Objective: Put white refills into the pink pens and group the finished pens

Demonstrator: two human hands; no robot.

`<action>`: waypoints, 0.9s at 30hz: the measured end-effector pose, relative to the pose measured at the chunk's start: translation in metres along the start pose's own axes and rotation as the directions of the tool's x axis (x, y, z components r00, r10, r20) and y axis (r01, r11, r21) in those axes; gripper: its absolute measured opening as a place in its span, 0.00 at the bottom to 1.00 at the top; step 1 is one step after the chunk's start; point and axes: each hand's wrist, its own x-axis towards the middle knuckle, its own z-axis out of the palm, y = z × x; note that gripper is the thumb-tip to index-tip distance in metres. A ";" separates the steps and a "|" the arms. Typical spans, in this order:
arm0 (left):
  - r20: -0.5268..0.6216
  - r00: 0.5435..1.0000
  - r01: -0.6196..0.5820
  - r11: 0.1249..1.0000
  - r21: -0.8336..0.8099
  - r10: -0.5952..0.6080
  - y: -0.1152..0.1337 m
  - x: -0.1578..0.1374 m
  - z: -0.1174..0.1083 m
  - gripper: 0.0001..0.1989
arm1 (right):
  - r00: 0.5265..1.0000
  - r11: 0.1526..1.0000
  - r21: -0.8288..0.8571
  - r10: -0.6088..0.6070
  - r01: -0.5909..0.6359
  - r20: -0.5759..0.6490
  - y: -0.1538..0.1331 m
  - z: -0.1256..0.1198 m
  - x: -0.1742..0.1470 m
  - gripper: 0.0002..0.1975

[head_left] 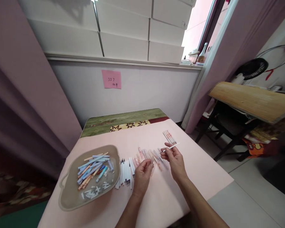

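Note:
My left hand (142, 174) is closed, pinching a pale translucent pen barrel (152, 159) between thumb and fingers. In my right hand (175, 161) is a thin white pen refill (174, 146), its dark tip pointing left toward the barrel; the two are apart. Under and between my hands lie several clear and pink-patterned pen barrels (146, 154). A batch of white refills with dark tips (124, 174) is spread left of my left hand. Beyond my right hand, several patterned pens (169, 136) lie side by side.
A beige plastic basin (66, 208) on the table's left holds blue, purple and orange pen parts (91, 171) and small whitish pieces (93, 192). A pink cloth (166, 199) covers most of the table. Right of it stands a wooden-topped table (251, 99) with a black chair (230, 123).

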 end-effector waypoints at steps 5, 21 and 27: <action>0.001 1.000 -0.014 0.998 -0.058 0.014 -0.001 -0.001 0.002 0.12 | 0.999 0.999 -0.013 -0.036 0.036 0.032 -0.005 0.004 -0.005 0.16; -0.002 0.999 -0.036 0.998 -0.053 0.036 0.002 -0.002 0.002 0.11 | 0.985 0.938 -0.317 -0.097 0.138 0.140 -0.009 0.002 -0.007 0.13; -0.006 0.999 -0.046 0.998 -0.051 0.045 0.002 0.000 0.001 0.12 | 0.989 0.929 -0.342 -0.129 0.144 0.067 -0.010 -0.001 -0.002 0.15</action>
